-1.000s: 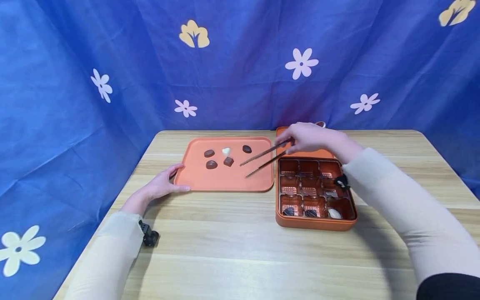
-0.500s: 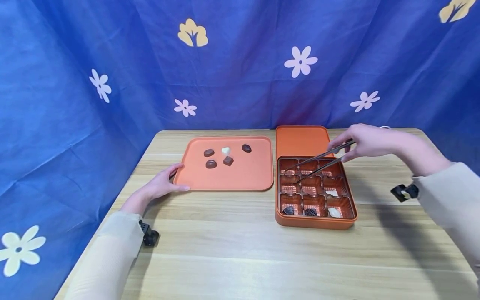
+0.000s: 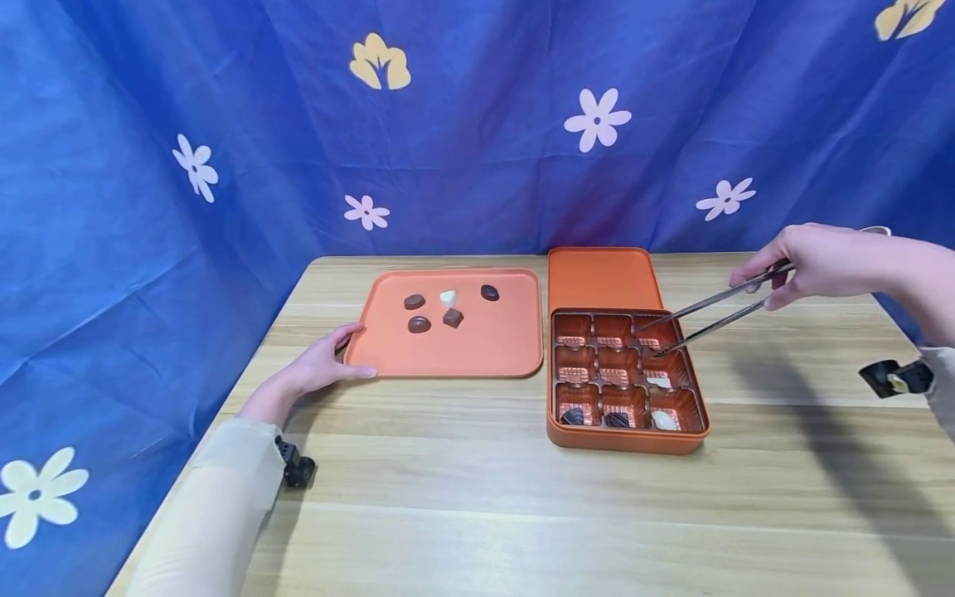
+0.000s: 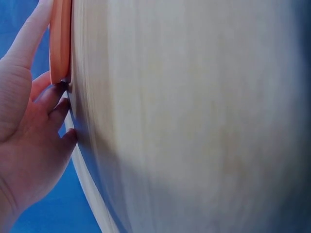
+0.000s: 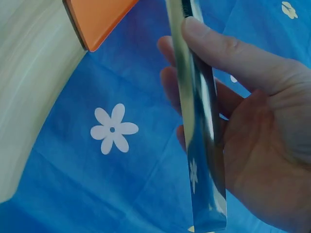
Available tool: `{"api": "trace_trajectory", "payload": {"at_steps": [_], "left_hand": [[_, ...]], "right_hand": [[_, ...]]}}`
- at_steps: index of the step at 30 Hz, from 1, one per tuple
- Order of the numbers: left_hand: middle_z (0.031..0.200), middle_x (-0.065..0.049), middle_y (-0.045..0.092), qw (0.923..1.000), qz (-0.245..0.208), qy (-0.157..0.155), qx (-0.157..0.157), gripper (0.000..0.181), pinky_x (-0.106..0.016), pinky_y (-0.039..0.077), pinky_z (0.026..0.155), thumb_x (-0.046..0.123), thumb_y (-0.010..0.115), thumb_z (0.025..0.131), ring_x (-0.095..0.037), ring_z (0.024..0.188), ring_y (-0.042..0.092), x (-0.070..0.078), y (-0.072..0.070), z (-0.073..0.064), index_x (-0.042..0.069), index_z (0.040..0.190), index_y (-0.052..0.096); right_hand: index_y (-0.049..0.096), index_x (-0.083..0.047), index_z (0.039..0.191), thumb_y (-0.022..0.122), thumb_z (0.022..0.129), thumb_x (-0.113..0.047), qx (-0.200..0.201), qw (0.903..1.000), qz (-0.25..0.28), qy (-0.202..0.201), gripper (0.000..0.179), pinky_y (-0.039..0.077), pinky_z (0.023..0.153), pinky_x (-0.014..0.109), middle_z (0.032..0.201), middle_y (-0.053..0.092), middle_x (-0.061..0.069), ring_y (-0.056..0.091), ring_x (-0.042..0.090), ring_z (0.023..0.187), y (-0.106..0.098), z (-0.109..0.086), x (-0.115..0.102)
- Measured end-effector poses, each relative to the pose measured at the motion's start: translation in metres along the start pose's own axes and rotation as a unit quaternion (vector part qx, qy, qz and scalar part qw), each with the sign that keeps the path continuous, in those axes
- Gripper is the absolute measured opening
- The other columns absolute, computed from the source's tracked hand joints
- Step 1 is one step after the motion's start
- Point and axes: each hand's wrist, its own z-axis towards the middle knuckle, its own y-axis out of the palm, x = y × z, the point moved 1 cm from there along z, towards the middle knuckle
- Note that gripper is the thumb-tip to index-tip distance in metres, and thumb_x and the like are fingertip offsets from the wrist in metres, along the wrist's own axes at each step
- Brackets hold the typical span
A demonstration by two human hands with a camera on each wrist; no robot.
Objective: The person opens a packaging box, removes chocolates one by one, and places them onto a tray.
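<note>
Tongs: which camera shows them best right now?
The head view: it shows the tongs with both prongs spread, tips appearing over the box, and the right hand gripping them. The right wrist view shows their back end close up, but not the tips; the left wrist view shows none of them.

High head view, forward-down; near wrist views; shared cloth (image 3: 477, 186)

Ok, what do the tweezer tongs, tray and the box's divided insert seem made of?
Tweezer tongs: apparently polished metal, by the blue backdrop mirrored in them. Tray: probably matte plastic; even colour, no sharp reflections. Divided insert: likely glossy moulded plastic, given its bright highlights.
</note>
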Motion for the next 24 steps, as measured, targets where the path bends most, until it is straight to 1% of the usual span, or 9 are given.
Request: {"api": "trace_trajectory", "payload": {"at_steps": [2, 4, 8, 11, 15, 19, 22, 24], "left_hand": [[0.156, -0.027, 0.018, 1.0000, 0.000, -0.001, -0.001, 0.101, -0.060, 0.017, 0.111, 0.041, 0.081, 0.078, -0.044, 0.142, 0.015, 0.000, 0.000, 0.000, 0.004, 0.153, 0.023], [0.156, -0.028, 0.018, 1.0000, -0.001, -0.001, -0.003, 0.102, -0.061, 0.017, 0.111, 0.042, 0.081, 0.078, -0.044, 0.142, 0.015, -0.001, 0.000, 0.001, 0.004, 0.153, 0.023], [0.156, -0.028, 0.017, 1.0000, -0.002, -0.001, -0.007, 0.104, -0.061, 0.017, 0.111, 0.043, 0.081, 0.078, -0.044, 0.142, 0.014, 0.000, 0.000, 0.001, 0.004, 0.154, 0.021], [0.156, -0.028, 0.017, 1.0000, -0.001, 0.000, -0.008, 0.103, -0.060, 0.017, 0.111, 0.042, 0.080, 0.078, -0.044, 0.142, 0.014, 0.001, -0.001, 0.001, 0.004, 0.154, 0.021], [0.156, -0.028, 0.017, 1.0000, 0.003, 0.002, -0.006, 0.103, -0.060, 0.017, 0.112, 0.042, 0.080, 0.079, -0.044, 0.142, 0.014, 0.001, -0.001, 0.001, 0.003, 0.154, 0.021], [0.156, -0.028, 0.017, 1.0000, 0.003, -0.001, -0.004, 0.103, -0.060, 0.017, 0.111, 0.042, 0.080, 0.079, -0.044, 0.142, 0.014, 0.001, -0.001, 0.000, 0.004, 0.154, 0.021], [0.156, -0.028, 0.017, 1.0000, 0.001, -0.002, -0.004, 0.103, -0.060, 0.017, 0.111, 0.041, 0.081, 0.079, -0.044, 0.142, 0.014, 0.002, 0.000, -0.001, 0.003, 0.154, 0.021], [0.156, -0.029, 0.017, 1.0000, 0.001, 0.000, -0.003, 0.103, -0.060, 0.017, 0.112, 0.041, 0.081, 0.079, -0.044, 0.142, 0.014, 0.002, 0.000, -0.001, 0.002, 0.153, 0.022]], "right_hand": [[0.072, -0.006, 0.113, 0.084, 0.072, -0.005, -0.010, 0.9998, -0.016, 0.011, 0.043, 0.045, 0.058, 0.024, 0.096, 0.071, 0.000, 0.055, 0.003, 0.068, -0.001, -0.001, -0.001], [0.073, -0.008, 0.111, 0.084, 0.071, -0.006, -0.018, 0.9992, -0.031, 0.017, 0.042, 0.044, 0.058, 0.024, 0.092, 0.070, -0.002, 0.054, 0.004, 0.067, -0.001, -0.001, -0.002], [0.074, -0.011, 0.109, 0.085, 0.068, -0.008, -0.032, 0.9983, -0.048, 0.010, 0.042, 0.046, 0.061, 0.027, 0.094, 0.070, -0.002, 0.057, 0.006, 0.071, 0.003, 0.000, -0.007], [0.075, -0.014, 0.107, 0.086, 0.066, -0.008, -0.038, 0.9975, -0.058, 0.012, 0.043, 0.045, 0.061, 0.030, 0.093, 0.070, -0.003, 0.057, 0.008, 0.071, 0.008, 0.003, -0.010], [0.076, -0.018, 0.103, 0.083, 0.064, -0.004, -0.048, 0.9960, -0.075, 0.011, 0.042, 0.043, 0.059, 0.032, 0.089, 0.068, -0.006, 0.053, 0.009, 0.068, 0.012, 0.008, -0.016], [0.077, -0.019, 0.100, 0.080, 0.061, -0.001, -0.052, 0.9935, -0.101, -0.008, 0.043, 0.048, 0.061, 0.038, 0.091, 0.069, -0.005, 0.057, 0.011, 0.075, 0.015, 0.015, -0.022], [0.077, -0.020, 0.100, 0.080, 0.061, -0.002, -0.056, 0.9925, -0.109, -0.004, 0.043, 0.050, 0.064, 0.042, 0.092, 0.070, -0.005, 0.059, 0.013, 0.082, 0.018, 0.019, -0.026], [0.077, -0.020, 0.099, 0.080, 0.062, -0.001, -0.058, 0.9926, -0.106, -0.003, 0.042, 0.050, 0.065, 0.043, 0.092, 0.069, -0.005, 0.059, 0.013, 0.083, 0.020, 0.020, -0.027]]}}
